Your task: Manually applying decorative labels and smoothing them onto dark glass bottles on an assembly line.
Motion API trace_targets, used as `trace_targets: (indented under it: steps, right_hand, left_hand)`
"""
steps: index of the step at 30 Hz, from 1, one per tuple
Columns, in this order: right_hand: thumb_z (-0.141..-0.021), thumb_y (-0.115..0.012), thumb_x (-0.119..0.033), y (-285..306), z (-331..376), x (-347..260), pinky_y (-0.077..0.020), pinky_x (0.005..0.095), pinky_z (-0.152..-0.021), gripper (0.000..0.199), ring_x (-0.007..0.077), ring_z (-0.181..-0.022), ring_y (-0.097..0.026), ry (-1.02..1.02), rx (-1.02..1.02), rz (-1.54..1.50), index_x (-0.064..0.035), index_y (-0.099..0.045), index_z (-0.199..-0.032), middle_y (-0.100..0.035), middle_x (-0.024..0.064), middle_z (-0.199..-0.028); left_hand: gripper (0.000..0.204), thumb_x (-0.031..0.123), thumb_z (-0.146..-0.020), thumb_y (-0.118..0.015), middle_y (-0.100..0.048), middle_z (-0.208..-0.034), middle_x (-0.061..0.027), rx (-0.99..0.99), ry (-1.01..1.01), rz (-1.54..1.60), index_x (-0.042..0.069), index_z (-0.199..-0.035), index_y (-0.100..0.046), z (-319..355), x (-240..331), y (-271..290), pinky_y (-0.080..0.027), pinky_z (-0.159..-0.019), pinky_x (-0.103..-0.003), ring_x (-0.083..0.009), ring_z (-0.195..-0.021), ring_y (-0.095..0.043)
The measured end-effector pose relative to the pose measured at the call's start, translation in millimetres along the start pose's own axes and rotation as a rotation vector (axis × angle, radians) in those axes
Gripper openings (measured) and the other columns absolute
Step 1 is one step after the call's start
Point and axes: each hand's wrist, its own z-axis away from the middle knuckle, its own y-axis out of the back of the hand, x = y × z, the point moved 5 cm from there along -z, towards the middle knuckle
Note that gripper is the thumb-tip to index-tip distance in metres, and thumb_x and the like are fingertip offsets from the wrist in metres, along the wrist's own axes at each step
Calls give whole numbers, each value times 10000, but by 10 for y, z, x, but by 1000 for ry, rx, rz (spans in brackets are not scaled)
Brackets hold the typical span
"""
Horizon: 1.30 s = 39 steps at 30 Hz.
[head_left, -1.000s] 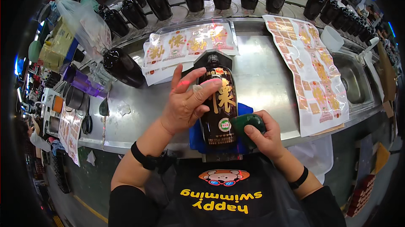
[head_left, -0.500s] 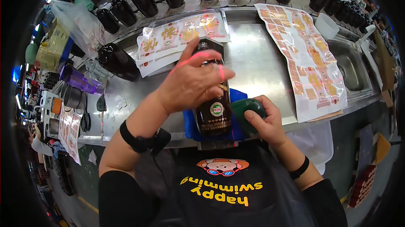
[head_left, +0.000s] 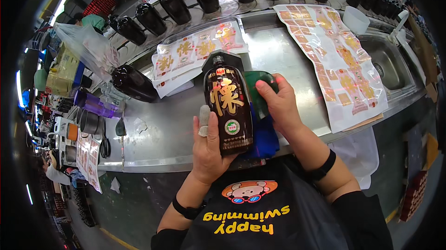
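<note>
Dark bottle (head_left: 227,106) now lies label-up, uncovered since the left hand (head_left: 209,145) slid down to its base, fingers wrapped, while the right hand (head_left: 278,103) presses a green pad (head_left: 255,90) alongside, fingers together.

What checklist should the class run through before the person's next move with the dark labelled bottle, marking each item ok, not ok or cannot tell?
1. Left hand supports the dark bottle from below and from the side: ok.
2. Right hand presses the green pad against the bottle's side: ok.
3. Front label facing the camera looks flat and straight: ok.
4. Label on the side under the pad is smoothed down: cannot tell, hidden.
5. Blue cloth lies under the bottle on the steel counter: ok.
6. Label sheets lie within reach behind the bottle: ok, as a judgement.
</note>
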Motion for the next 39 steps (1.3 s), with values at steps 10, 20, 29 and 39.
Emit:
trace_targets:
  steps: [10,20,29,39]
  right_hand:
    - [-922,-700,-170,-54,-36,-158,-505,264,-682,193,129,-765,-619,215,-77,395,-30,-625,-1031,-663,70,-887]
    - [-825,-705,-29,37,819,-811,-501,366,-738,245,291,-859,-624,365,-805,893,-29,-626,-1057,-618,123,-946]
    - [-762,-468,173,949,-447,-1582,-445,409,-1054,333,354,-1270,-556,661,-424,1637,-6,-662,-965,-488,193,-1475]
    - [-842,-490,28,1335,-3084,-1070,-471,438,-1020,475,363,-1195,-596,188,-471,2280,-72,-653,-1276,-628,200,-1285]
  left_hand:
    - [1015,379,-805,-789,-433,-1466,-304,62,57,134,-118,-1501,-241,107,-128,-126,-210,-1166,-592,-471,-1374,-417]
    - [1013,399,-734,-811,-435,-1481,-258,-9,50,6,-56,-1497,-325,4,-71,78,-110,-1169,-635,-427,-1378,-409]
    - [1031,288,-708,-822,-354,-1494,-330,50,27,176,-51,-1509,-269,46,-122,-64,-199,-1170,-604,-522,-1401,-325]
    - [1051,211,-734,-837,-363,-1483,-358,49,28,301,34,-1542,-190,68,-213,-149,-322,-1122,-559,-547,-1355,-391]
